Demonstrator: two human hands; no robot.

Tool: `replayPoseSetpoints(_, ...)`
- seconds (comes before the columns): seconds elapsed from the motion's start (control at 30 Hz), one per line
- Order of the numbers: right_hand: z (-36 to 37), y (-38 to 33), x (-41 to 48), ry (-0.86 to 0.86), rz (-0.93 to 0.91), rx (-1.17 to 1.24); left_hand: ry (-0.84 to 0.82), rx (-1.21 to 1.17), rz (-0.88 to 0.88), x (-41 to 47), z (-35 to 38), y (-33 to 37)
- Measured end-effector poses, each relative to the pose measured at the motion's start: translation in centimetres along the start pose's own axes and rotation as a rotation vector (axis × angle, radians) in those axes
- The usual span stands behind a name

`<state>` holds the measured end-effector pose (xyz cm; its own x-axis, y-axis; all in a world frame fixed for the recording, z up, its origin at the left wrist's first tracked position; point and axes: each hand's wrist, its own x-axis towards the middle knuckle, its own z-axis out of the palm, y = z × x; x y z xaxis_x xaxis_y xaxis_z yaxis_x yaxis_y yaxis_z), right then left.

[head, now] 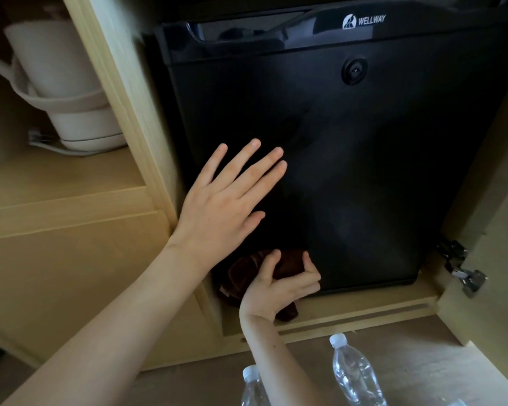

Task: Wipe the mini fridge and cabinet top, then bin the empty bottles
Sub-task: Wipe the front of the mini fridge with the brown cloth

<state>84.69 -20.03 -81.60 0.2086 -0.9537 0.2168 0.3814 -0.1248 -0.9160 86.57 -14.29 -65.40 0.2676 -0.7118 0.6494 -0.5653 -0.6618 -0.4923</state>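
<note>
A black mini fridge (364,171) with a white logo stands inside a light wood cabinet, its door closed. My left hand (226,197) lies flat and open against the lower left of the fridge door, fingers spread. Below it my right hand (282,285) grips a bunched dark brown cloth (247,273) at the door's bottom left corner. Two clear plastic bottles with white caps stand at the bottom of the view: one (354,373) to the right of my right forearm, the other (254,388) to its left.
A white electric kettle (71,92) on its base sits on a shelf to the left, with a cord beside it. The wooden cabinet frame (123,98) divides shelf and fridge. An open cabinet door with metal hinges (461,268) stands at the right.
</note>
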Motion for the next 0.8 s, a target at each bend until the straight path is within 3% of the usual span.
replayPoseSetpoints(0.17,-0.7,2.2,-1.2,-0.117,-0.278,-0.18,0.009,-0.04,-0.094,-0.6,0.4,0.6)
replayPoseSetpoints(0.23,-1.8,3.6,-2.1,-0.157,-0.234,-0.23,0.005,-0.062,-0.144,-0.9,0.4,0.9)
replayPoseSetpoints(0.4,-1.3,2.1,-3.2,-0.151,0.075,-0.173,-0.01,-0.082,-0.158,-0.8,0.3,1.0)
replayPoseSetpoints(0.53,-0.2,0.0,-2.6,-0.212,-0.053,-0.032,0.03,-0.102,-0.213,-0.8,0.4,1.1)
replayPoseSetpoints(0.67,-0.9,0.9,-2.2,-0.279,-0.22,-0.096,0.049,-0.119,-0.303,-0.6,0.4,1.3)
replayPoseSetpoints(0.8,-2.5,2.0,-2.2,-0.292,-0.032,-0.139,0.045,-0.129,-0.321,-0.7,0.5,1.6)
